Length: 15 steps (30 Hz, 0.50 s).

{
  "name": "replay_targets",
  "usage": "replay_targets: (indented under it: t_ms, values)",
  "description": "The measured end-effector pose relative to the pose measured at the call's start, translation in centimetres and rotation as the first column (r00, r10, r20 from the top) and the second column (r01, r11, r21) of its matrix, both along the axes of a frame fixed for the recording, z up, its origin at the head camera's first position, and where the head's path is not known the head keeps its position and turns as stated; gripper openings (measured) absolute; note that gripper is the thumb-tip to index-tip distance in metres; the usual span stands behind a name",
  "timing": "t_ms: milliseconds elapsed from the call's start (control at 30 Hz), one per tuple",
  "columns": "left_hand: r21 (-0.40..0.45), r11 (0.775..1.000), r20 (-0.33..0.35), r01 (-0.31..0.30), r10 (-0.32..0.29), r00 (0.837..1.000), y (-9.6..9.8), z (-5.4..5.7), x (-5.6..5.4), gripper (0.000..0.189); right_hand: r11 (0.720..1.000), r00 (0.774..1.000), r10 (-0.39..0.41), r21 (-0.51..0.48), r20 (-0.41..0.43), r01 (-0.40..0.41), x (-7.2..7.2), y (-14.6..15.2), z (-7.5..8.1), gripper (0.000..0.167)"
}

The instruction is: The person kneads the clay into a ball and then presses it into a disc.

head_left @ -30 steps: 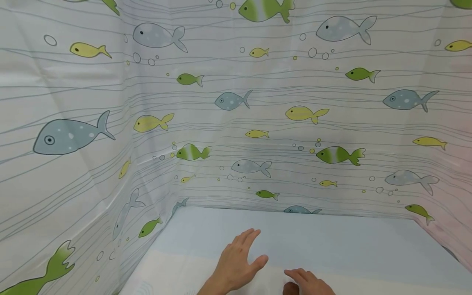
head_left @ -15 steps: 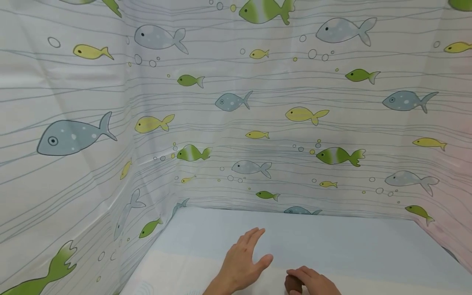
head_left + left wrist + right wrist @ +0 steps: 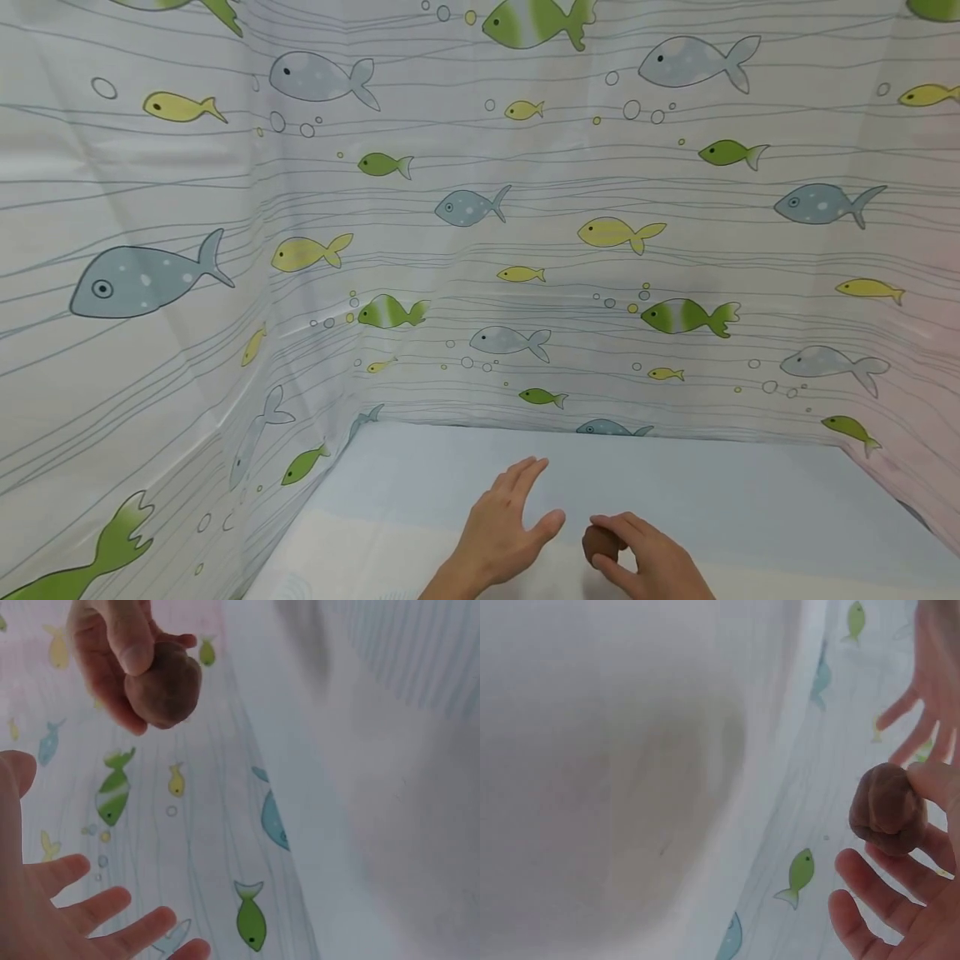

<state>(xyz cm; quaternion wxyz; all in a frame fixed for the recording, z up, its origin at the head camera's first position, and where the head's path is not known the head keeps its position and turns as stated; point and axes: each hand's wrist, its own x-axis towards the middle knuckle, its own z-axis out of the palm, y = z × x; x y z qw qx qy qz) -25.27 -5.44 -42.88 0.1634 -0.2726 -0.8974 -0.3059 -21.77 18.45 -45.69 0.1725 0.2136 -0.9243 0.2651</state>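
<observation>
A rounded brown clay-like lump is pinched between the thumb and fingers of my right hand, above the bed-like pale surface. The right wrist view shows folds and creases on the lump; its exact material I cannot tell. Just left of it my left hand is held in the air, fingers straight and thumb apart, touching nothing. Seen from the left wrist, the lump lies beyond the spread left fingers, with a gap between.
A pale blue and white flat surface spreads under both hands. Behind it and at the sides rise white sheets printed with blue, green and yellow fish, meeting in a corner at left.
My right hand has risen farther into view and turned, so the brown lump it holds now shows clearly. My left hand has shifted slightly to the right.
</observation>
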Motion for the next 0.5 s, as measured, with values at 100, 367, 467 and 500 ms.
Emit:
replay_targets:
  t_ms: [100,367,467,500]
  values:
    - [0.013,1.000,0.007,0.001,-0.001,1.000,0.3,0.1,-0.1,0.062,0.998,0.996,-0.048,-0.050,-0.076,0.045,0.1,-0.4,0.3,0.038]
    - [0.083,0.996,0.028,0.028,-0.030,0.999,1.5,0.4,-0.2,0.060,0.961,0.978,-0.186,-0.192,0.093,0.201,0.1,-1.8,1.9,0.038]
    - [0.118,0.992,0.062,0.042,-0.050,0.997,2.2,0.6,-0.1,0.061,0.943,0.970,-0.189,-0.248,0.154,0.223,-0.1,-2.2,2.3,0.038]
    - [0.127,0.991,0.076,0.044,-0.054,0.996,2.5,0.8,-0.1,0.060,0.936,0.969,-0.181,-0.274,0.167,0.222,-0.1,-2.3,2.4,0.038]
